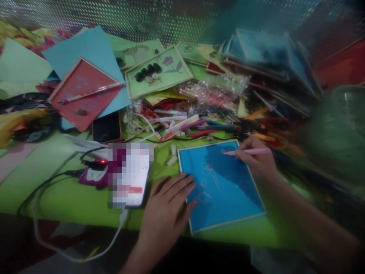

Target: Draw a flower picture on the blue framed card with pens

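Note:
A blue sheet in a thin pale frame lies on the green tabletop, with pinkish flower outlines drawn on it. My right hand pinches a pink pen, its tip touching the upper part of the sheet beside a small curl. Flat across the left edge of the sheet rests my left hand, fingers stretched out and holding nothing. Two small white pieces lie just left of the frame's upper corner.
Left of my hand lies a phone, partly blurred out, with a white cable. Behind are loose pens, a green framed picture with stones, a red framed sheet and stacked blue frames. A large greenish rounded object stands right.

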A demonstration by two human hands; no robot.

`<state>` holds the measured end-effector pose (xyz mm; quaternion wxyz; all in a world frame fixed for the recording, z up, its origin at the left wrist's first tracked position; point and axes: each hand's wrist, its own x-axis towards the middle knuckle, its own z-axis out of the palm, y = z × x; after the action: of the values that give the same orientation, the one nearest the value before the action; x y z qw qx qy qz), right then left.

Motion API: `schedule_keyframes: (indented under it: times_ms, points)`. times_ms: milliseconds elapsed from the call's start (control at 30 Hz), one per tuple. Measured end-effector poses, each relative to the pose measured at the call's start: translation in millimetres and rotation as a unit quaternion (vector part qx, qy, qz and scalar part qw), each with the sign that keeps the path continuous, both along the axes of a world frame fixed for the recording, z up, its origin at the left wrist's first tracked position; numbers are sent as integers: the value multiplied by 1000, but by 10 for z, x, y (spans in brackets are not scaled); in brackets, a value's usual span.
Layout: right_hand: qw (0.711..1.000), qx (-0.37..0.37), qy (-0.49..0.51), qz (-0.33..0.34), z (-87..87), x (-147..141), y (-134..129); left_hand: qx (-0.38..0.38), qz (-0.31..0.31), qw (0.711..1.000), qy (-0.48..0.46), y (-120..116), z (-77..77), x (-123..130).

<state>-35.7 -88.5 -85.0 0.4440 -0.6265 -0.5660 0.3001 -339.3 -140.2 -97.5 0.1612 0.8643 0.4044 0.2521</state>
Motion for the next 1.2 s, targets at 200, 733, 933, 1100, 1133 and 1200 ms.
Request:
schedule_keyframes:
  times_ms: [200,733,933,1100,1133,1200]
  points:
    - [1000,-13,-5,8,-3,3,-13,1,-4,1000,-2,8,5,-8]
    - [1000,-13,7,21,5,-17,-3,1,-2,1000,-2,9,9,-3]
    - [1000,-13,-2,14,16,-19,7,0,-1,1000,2,5,12,-1]
    - [1000,-14,4,14,13,-23,-1,5,0,1000,-4,7,20,4]
    - [1000,-10,1,10,15,-26,0,4,0,1000,-3,6,17,3]
    - [1000,-5,-3,12,25,-31,4,2,1,1000,0,5,10,0]
